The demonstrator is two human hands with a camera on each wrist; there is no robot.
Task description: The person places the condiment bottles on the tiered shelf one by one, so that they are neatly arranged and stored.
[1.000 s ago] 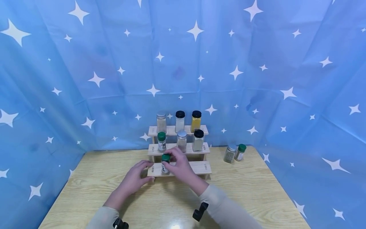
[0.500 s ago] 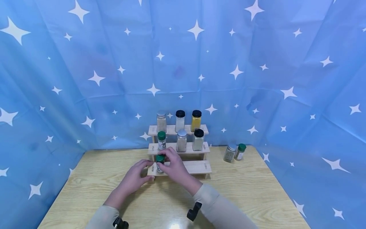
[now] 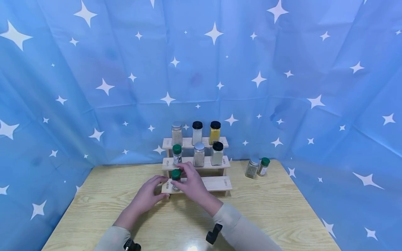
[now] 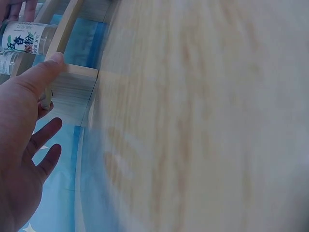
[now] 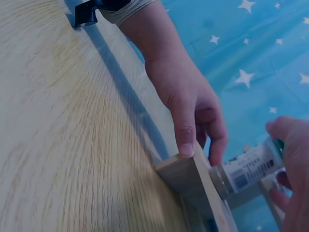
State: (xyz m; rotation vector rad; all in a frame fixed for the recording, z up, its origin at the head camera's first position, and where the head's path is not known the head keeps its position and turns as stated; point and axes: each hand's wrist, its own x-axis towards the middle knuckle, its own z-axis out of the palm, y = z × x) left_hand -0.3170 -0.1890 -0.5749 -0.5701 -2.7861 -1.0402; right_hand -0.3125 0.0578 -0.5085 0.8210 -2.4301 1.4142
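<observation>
A three-step wooden rack (image 3: pixel 215 182) stands on the table. My left hand (image 3: pixel 147 196) holds the left end of its lowest step, thumb on the front edge and a finger behind. My right hand (image 3: pixel 194 183) pinches a green-capped spice jar (image 3: pixel 176 175) near its cap. That jar stands upright on the left part of the lowest step; its printed label (image 4: pixel 23 37) shows in the left wrist view. In the right wrist view the jar's base (image 5: pixel 221 182) meets the board. Right behind it, on the middle step, is another green-capped jar (image 3: pixel 177 155).
The middle step also bears a silver-capped jar (image 3: pixel 199 155) and a black-capped jar (image 3: pixel 217 154). On the top step are a silver-capped jar (image 3: pixel 177 134), a white-filled jar (image 3: pixel 197 133) and a yellow-filled jar (image 3: pixel 215 133). Two jars (image 3: pixel 252 168) stand at the table's right. A starry curtain (image 3: pixel 201 69) hangs behind.
My right hand has moved the green-capped jar left along the lowest step, and its label has turned away from the head view. The left hand has stayed at the rack's end.
</observation>
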